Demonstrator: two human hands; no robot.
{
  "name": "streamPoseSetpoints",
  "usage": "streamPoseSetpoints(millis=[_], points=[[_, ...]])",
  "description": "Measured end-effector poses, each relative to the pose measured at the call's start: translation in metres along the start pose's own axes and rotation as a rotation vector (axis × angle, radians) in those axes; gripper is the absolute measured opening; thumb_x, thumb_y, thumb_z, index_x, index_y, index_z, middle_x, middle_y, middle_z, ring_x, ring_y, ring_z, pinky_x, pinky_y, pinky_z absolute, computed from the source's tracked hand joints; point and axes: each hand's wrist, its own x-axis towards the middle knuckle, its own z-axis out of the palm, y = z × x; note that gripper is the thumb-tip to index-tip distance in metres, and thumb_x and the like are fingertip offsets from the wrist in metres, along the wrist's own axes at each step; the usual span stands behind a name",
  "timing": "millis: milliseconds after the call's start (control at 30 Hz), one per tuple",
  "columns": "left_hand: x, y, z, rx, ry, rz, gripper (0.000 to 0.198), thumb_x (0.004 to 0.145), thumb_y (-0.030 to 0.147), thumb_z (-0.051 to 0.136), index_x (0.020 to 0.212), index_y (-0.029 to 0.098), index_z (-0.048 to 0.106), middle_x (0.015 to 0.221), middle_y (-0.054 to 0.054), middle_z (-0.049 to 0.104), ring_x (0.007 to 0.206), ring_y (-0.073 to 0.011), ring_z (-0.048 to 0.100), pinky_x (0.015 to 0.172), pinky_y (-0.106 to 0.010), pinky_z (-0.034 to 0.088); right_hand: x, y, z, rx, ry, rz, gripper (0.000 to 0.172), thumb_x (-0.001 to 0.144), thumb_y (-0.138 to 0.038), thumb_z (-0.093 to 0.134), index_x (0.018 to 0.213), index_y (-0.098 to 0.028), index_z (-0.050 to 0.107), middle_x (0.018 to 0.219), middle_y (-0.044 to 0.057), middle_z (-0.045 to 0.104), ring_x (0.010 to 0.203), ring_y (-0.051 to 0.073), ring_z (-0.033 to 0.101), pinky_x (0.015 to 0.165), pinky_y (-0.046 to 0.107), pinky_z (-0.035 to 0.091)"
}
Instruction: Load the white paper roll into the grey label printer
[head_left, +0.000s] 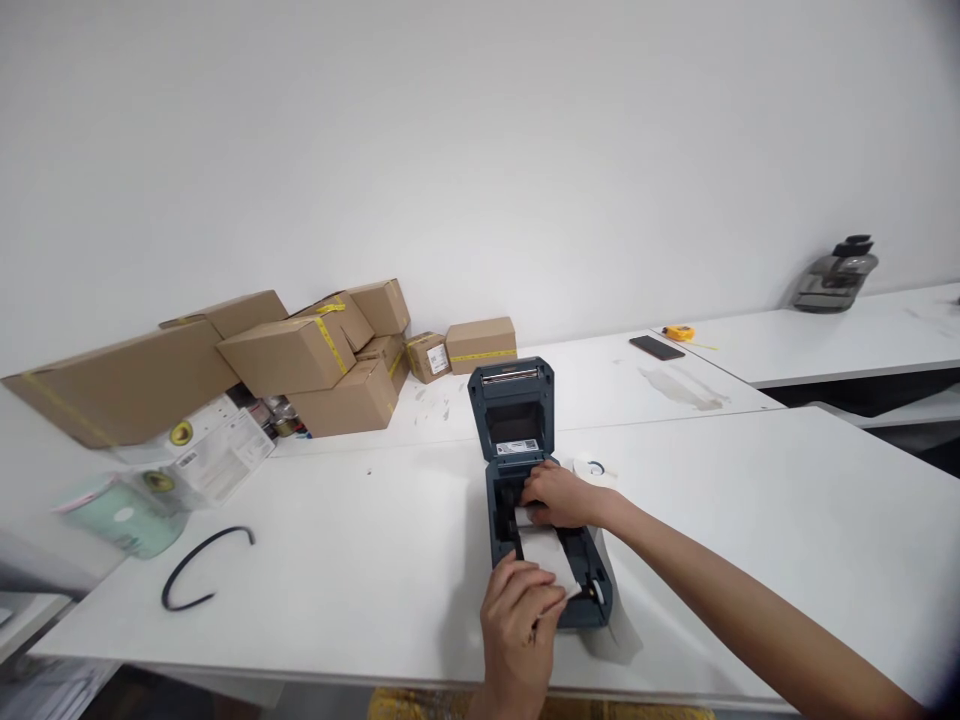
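A dark label printer (493, 500) stands on the white table with its lid (517, 395) tipped back. White label paper (546, 555) runs through its body toward the front. My left hand (519, 618) is at the printer's near end, its fingers closed on the free end of the paper. Reaching in from the right, my right hand (564, 495) is inside the printer body, fingers bent around the label roll (525, 516); its fingertips are partly hidden. Behind my right wrist, another white roll (592, 470) lies on the table.
Cardboard boxes (341, 400) are stacked at the back left, near plastic packets (225, 455) and a green pouch (135, 515). A curved black strip (187, 568) lies at left. Farther right are a phone (656, 347), a yellow tape measure (679, 333) and a dark jug (834, 280).
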Motion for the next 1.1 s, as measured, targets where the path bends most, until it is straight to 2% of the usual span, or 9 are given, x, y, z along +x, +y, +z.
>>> streamPoseSetpoints(millis=[233, 400, 500, 533, 700, 767, 900, 967, 1100], points=[[-0.016, 0.012, -0.004, 0.065, -0.034, 0.032, 0.017, 0.093, 0.015, 0.059, 0.082, 0.023, 0.069, 0.076, -0.001, 0.076, 0.077, -0.0178, 0.072, 0.085, -0.041, 0.062, -0.002, 0.0, 0.004, 0.074, 0.05, -0.007, 0.03, 0.081, -0.019, 0.066, 0.107, -0.02, 0.08, 0.107, 0.01, 0.079, 0.11, 0.031, 0.064, 0.097, 0.039, 0.041], [-0.028, 0.011, -0.001, 0.08, -0.012, 0.054, 0.019, 0.094, 0.014, 0.056, 0.081, 0.023, 0.068, 0.077, -0.001, 0.077, 0.078, -0.0176, 0.072, 0.086, -0.04, 0.062, -0.004, 0.0, 0.005, 0.168, 0.186, -0.04, 0.021, 0.073, -0.017, 0.075, 0.092, -0.022, 0.081, 0.093, 0.006, 0.08, 0.098, 0.028, 0.069, 0.09, 0.037, 0.046], [-0.029, 0.011, -0.001, 0.07, 0.0, 0.079, 0.019, 0.094, 0.014, 0.055, 0.082, 0.023, 0.067, 0.076, -0.001, 0.076, 0.074, -0.0169, 0.072, 0.085, -0.039, 0.062, -0.009, 0.0, -0.007, 0.253, 0.396, -0.035, 0.008, 0.082, -0.024, 0.071, 0.082, -0.024, 0.079, 0.086, 0.002, 0.079, 0.085, 0.021, 0.07, 0.083, 0.031, 0.05], [-0.029, 0.011, -0.001, 0.068, 0.005, 0.082, 0.019, 0.094, 0.013, 0.055, 0.083, 0.022, 0.067, 0.076, -0.001, 0.076, 0.074, -0.0168, 0.072, 0.085, -0.039, 0.062, -0.011, 0.0, -0.014, 0.28, 0.503, -0.005, 0.015, 0.089, -0.029, 0.064, 0.084, -0.024, 0.077, 0.087, 0.004, 0.078, 0.086, 0.021, 0.069, 0.083, 0.031, 0.051], [-0.035, 0.006, 0.0, 0.078, -0.012, 0.104, 0.017, 0.093, 0.012, 0.056, 0.088, 0.022, 0.068, 0.078, -0.003, 0.077, 0.076, -0.017, 0.073, 0.087, -0.038, 0.062, -0.01, 0.02, -0.066, 0.375, 1.087, 0.263, 0.046, 0.105, -0.045, 0.03, 0.132, -0.02, 0.058, 0.132, 0.016, 0.062, 0.129, 0.031, 0.05, 0.111, 0.052, 0.036], [-0.037, 0.002, -0.002, 0.088, -0.028, 0.128, 0.016, 0.093, 0.012, 0.056, 0.089, 0.021, 0.069, 0.079, -0.004, 0.077, 0.078, -0.0173, 0.073, 0.088, -0.038, 0.062, -0.002, 0.032, -0.085, 0.515, 1.189, 0.311, 0.053, 0.103, -0.053, 0.034, 0.144, -0.022, 0.047, 0.149, 0.014, 0.049, 0.143, 0.03, 0.036, 0.119, 0.055, 0.025], [-0.04, 0.0, 0.0, 0.108, -0.033, 0.172, 0.018, 0.095, 0.016, 0.054, 0.088, 0.021, 0.07, 0.078, -0.005, 0.077, 0.076, -0.0173, 0.074, 0.086, -0.036, 0.063, 0.015, 0.046, -0.102, 0.79, 1.041, 0.271, 0.058, 0.101, -0.062, 0.028, 0.134, -0.024, 0.058, 0.139, 0.009, 0.062, 0.131, 0.026, 0.053, 0.113, 0.047, 0.039], [-0.041, 0.001, 0.005, 0.109, 0.044, 0.155, 0.023, 0.097, 0.018, 0.051, 0.085, 0.022, 0.07, 0.074, -0.004, 0.076, 0.073, -0.017, 0.073, 0.084, -0.035, 0.063, 0.016, 0.044, -0.1, 0.835, 0.987, 0.249, 0.058, 0.102, -0.062, 0.025, 0.128, -0.025, 0.061, 0.128, 0.007, 0.068, 0.119, 0.024, 0.061, 0.105, 0.043, 0.046], [-0.046, 0.005, 0.019, 0.106, 0.192, 0.078, 0.028, 0.099, 0.019, 0.047, 0.081, 0.023, 0.068, 0.069, -0.003, 0.074, 0.07, -0.0164, 0.071, 0.084, -0.035, 0.061, -0.006, 0.026, -0.082, 0.908, 0.977, 0.23, 0.049, 0.101, -0.057, 0.031, 0.125, -0.026, 0.06, 0.132, 0.005, 0.064, 0.123, 0.024, 0.057, 0.106, 0.041, 0.045]])
